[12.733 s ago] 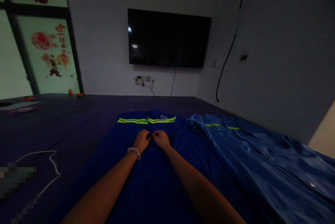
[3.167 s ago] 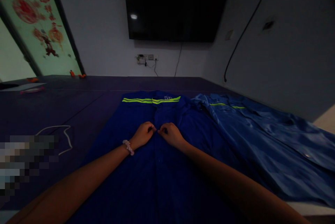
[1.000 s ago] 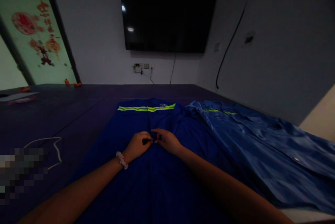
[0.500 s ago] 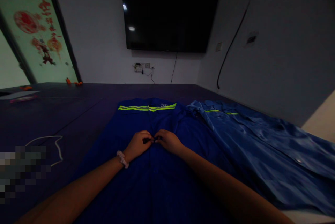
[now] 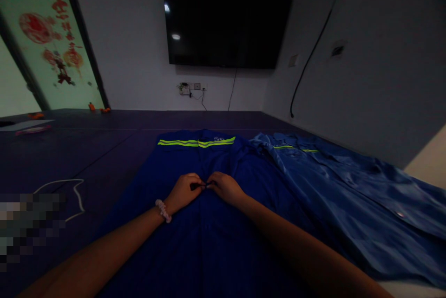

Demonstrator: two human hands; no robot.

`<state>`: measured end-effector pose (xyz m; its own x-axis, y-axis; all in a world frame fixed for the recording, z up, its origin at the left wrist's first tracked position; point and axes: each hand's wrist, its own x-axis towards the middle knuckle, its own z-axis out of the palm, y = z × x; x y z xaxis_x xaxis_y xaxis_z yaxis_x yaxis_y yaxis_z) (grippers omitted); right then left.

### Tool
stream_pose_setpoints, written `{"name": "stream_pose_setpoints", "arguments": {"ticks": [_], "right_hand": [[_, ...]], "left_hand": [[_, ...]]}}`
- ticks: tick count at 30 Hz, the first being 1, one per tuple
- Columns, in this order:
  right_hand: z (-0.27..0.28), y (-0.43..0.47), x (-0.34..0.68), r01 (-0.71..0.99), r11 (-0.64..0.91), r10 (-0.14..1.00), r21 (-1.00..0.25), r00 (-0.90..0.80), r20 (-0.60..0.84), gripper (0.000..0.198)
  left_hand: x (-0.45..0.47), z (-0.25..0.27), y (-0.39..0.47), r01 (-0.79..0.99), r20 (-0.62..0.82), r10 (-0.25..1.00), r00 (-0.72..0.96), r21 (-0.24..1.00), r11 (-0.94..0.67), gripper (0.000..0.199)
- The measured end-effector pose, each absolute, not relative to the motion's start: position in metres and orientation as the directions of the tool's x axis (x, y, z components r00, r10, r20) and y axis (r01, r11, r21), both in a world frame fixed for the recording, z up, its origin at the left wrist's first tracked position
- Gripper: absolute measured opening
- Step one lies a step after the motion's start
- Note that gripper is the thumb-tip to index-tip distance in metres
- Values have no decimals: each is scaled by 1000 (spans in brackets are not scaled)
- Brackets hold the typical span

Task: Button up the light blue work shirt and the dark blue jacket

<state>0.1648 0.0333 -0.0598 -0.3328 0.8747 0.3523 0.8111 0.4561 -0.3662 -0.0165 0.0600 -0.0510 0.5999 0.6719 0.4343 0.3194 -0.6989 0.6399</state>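
Big black flat TV (image 5: 226,19) is hanging on grey wall (image 5: 121,33), top middle of frame. Dark blue cloth jacket with yellow-green stripes (image 5: 202,242) is lying flat on dark purple surface (image 5: 97,140), bottom middle. Left hand (image 5: 186,191) and right hand (image 5: 226,188) are pinching its front, fingertips nearly closed. Shiny lighter blue jacket (image 5: 348,200) is lying at right.

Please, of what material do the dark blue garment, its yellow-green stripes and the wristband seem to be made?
Dark blue garment: probably woven cloth, mostly matte; it lies in soft folds, but dim light hides the weave.
Yellow-green stripes: perhaps reflective tape, as they look bright with a greyish middle line.
Wristband: likely soft gathered fabric, judging by its puckered outline.
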Motion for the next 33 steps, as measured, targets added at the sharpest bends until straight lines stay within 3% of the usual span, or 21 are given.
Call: {"name": "stream_pose_setpoints", "arguments": {"ticks": [15, 21, 33], "right_hand": [[-62, 35, 164, 825, 447, 873, -344, -320, 367, 10], [-62, 34, 164, 825, 441, 876, -354, -310, 371, 11], [-62, 33, 165, 776, 495, 856, -391, -361, 370, 23]], "left_hand": [[-16, -53, 60, 440, 400, 753, 523, 630, -640, 15], [-16, -55, 63, 448, 389, 716, 580, 581, -679, 18], [-16, -56, 63, 438, 385, 719, 579, 597, -672, 13]]}}
